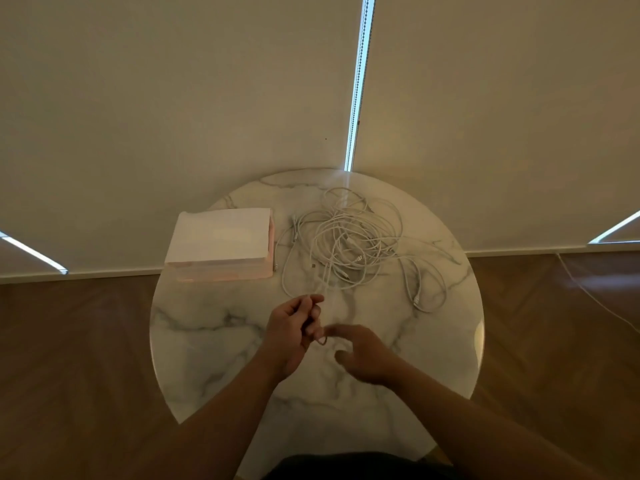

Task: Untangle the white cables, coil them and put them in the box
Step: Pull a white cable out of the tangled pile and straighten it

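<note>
While still heaped in one tangle point(349, 240) on the far half of the round table point(194, 341), just right of the box point(220, 245), mostly untouched and uncoiled. One strand point(327, 282) led out of the near edge of the heap toward the hands, long axis running roughly straight from heap to body. Left hand point(294, 327) raised just short of the heap, grip pinched on that strand near its end, with what looks like a small loop hanging below the fingers. Right hand point(363, 355) beside it and slightly nearer the body, grip spread and loose, blurred, clasping nothing visible. Left hand nearer the heap; probably a pull toward the body next, away from the heap, with snagging likely.
</note>
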The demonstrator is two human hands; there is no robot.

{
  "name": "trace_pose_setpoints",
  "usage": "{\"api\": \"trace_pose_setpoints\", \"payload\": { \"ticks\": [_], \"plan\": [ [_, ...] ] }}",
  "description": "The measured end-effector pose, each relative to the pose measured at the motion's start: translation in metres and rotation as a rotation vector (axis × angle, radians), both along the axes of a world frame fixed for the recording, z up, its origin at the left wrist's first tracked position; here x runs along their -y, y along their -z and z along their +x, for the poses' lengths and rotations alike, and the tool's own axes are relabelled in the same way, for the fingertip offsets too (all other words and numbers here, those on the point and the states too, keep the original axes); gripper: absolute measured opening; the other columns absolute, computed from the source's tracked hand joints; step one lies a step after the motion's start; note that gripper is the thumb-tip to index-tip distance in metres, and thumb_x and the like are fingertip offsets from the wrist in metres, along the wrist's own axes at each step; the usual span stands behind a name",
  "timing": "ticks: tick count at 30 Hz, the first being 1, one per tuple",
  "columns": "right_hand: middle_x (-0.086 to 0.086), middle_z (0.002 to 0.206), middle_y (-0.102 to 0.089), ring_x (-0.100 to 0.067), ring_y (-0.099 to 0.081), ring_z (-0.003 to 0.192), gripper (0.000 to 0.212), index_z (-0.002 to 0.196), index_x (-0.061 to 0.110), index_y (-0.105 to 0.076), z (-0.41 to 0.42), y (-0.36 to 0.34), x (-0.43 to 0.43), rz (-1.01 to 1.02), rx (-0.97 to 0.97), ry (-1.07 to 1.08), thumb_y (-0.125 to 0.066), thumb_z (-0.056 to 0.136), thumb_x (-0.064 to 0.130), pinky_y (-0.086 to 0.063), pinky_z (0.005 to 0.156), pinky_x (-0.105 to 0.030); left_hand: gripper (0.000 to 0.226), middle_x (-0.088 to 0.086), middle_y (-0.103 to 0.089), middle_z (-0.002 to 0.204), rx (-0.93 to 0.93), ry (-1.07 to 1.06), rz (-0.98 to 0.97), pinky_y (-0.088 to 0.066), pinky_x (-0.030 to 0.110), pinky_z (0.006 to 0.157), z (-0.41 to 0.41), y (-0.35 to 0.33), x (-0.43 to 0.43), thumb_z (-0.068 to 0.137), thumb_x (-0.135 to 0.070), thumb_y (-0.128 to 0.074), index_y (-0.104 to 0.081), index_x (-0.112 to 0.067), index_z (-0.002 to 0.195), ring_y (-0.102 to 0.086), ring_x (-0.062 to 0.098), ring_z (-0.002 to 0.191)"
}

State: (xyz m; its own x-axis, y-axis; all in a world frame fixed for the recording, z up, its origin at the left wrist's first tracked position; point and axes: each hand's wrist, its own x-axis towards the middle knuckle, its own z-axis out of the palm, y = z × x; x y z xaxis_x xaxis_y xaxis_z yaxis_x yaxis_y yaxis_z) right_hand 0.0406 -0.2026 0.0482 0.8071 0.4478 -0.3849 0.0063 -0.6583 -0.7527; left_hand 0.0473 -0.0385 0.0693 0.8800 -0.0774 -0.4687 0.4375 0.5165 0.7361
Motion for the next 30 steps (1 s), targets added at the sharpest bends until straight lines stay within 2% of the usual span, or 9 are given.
{"api": "trace_pose_setpoints", "payload": {
  "ticks": [2, 5, 9, 15, 22, 25, 27, 29, 30],
  "plan": [
    [0.014, 0.119, -0.064, -0.001, -0.055, 0.107, 0.033, 0.120, 0.025, -0.065, -0.007, 0.008, -0.005, -0.051, 0.071, -0.062, -0.058, 0.089, 0.019, -0.032, 0.081, 0.002, 0.026, 0.003, -0.044, 0.061, -0.049, -0.078, -0.019, -0.026, 0.024, 0.045, 0.004, 0.002, -0.008, 0.104, -0.011, -0.035, -0.058, 0.002, 0.103, -0.028, 0.011, 0.045],
    [0.012, 0.105, -0.068, -0.006, -0.052, 0.090, 0.020, 0.108, 0.027, -0.069, -0.012, 0.020, -0.003, -0.098, 0.229, -0.065, -0.057, 0.092, 0.029, -0.037, 0.075, -0.010, 0.027, -0.001, -0.040, 0.055, -0.113, -0.167, -0.022, -0.019, 0.025, 0.045, 0.004, 0.009, -0.020, 0.104, -0.014, -0.034, -0.058, -0.002, 0.097, -0.025, 0.009, 0.043],
    [0.005, 0.111, -0.063, -0.021, -0.048, 0.107, 0.025, 0.110, 0.027, -0.062, -0.007, 0.029, 0.014, -0.444, 0.308, -0.162, -0.042, 0.098, 0.037, -0.038, 0.089, -0.034, 0.029, -0.003, -0.036, 0.051, -0.192, -0.235, -0.070, -0.021, 0.020, 0.036, 0.001, 0.017, -0.032, 0.105, -0.016, -0.033, -0.054, -0.007, 0.086, -0.024, 0.007, 0.038],
    [0.010, 0.115, -0.063, -0.022, -0.047, 0.115, 0.028, 0.113, 0.030, -0.059, -0.005, 0.038, 0.065, -0.668, 0.326, -0.116, -0.035, 0.101, 0.040, -0.035, 0.090, -0.037, 0.032, -0.005, -0.037, 0.048, -0.239, -0.336, -0.045, -0.020, 0.020, 0.035, 0.002, 0.026, -0.079, 0.105, -0.017, -0.030, -0.052, -0.011, 0.083, -0.026, 0.006, 0.036],
    [0.011, 0.114, -0.064, -0.021, -0.047, 0.112, 0.029, 0.114, 0.031, -0.058, -0.009, 0.044, 0.075, -0.659, 0.411, -0.149, -0.033, 0.102, 0.037, -0.035, 0.089, -0.037, 0.033, -0.007, -0.039, 0.044, -0.292, -0.416, 0.039, -0.020, 0.017, 0.034, 0.008, 0.034, -0.109, 0.105, -0.015, -0.028, -0.049, -0.012, 0.079, -0.027, 0.005, 0.033],
    [0.009, 0.103, -0.066, -0.022, -0.049, 0.110, 0.027, 0.100, 0.028, -0.065, -0.009, 0.040, 0.074, -0.683, 0.503, -0.243, -0.040, 0.099, 0.038, -0.038, 0.089, -0.036, 0.033, -0.006, -0.040, 0.045, -0.275, -0.430, 0.093, -0.021, 0.016, 0.033, 0.009, 0.031, -0.116, 0.105, -0.014, -0.029, -0.049, -0.012, 0.080, -0.028, 0.005, 0.033],
    [0.006, 0.102, -0.067, -0.023, -0.052, 0.116, 0.023, 0.089, 0.026, -0.068, -0.009, 0.042, 0.071, -0.617, 0.586, -0.299, -0.047, 0.095, 0.034, -0.044, 0.098, -0.038, 0.031, -0.005, -0.040, 0.048, -0.245, -0.418, 0.174, -0.021, 0.016, 0.032, 0.008, 0.029, -0.116, 0.106, -0.015, -0.031, -0.051, -0.011, 0.082, -0.028, 0.005, 0.033],
    [0.001, 0.098, -0.066, -0.021, -0.054, 0.113, 0.023, 0.090, 0.022, -0.063, -0.009, 0.036, 0.060, -0.475, 0.525, -0.340, -0.043, 0.097, 0.031, -0.044, 0.102, -0.040, 0.031, -0.004, -0.039, 0.051, -0.208, -0.392, 0.236, -0.021, 0.015, 0.032, 0.009, 0.029, -0.114, 0.106, -0.017, -0.032, -0.052, -0.011, 0.083, -0.026, 0.005, 0.033],
    [-0.001, 0.093, -0.062, -0.022, -0.056, 0.103, 0.025, 0.094, 0.020, -0.059, -0.009, 0.029, 0.053, -0.435, 0.434, -0.342, -0.038, 0.100, 0.033, -0.047, 0.095, -0.041, 0.030, -0.004, -0.039, 0.051, -0.188, -0.383, 0.245, -0.020, 0.014, 0.033, 0.009, 0.028, -0.113, 0.106, -0.018, -0.032, -0.052, -0.012, 0.083, -0.025, 0.005, 0.033]
  ]
}}
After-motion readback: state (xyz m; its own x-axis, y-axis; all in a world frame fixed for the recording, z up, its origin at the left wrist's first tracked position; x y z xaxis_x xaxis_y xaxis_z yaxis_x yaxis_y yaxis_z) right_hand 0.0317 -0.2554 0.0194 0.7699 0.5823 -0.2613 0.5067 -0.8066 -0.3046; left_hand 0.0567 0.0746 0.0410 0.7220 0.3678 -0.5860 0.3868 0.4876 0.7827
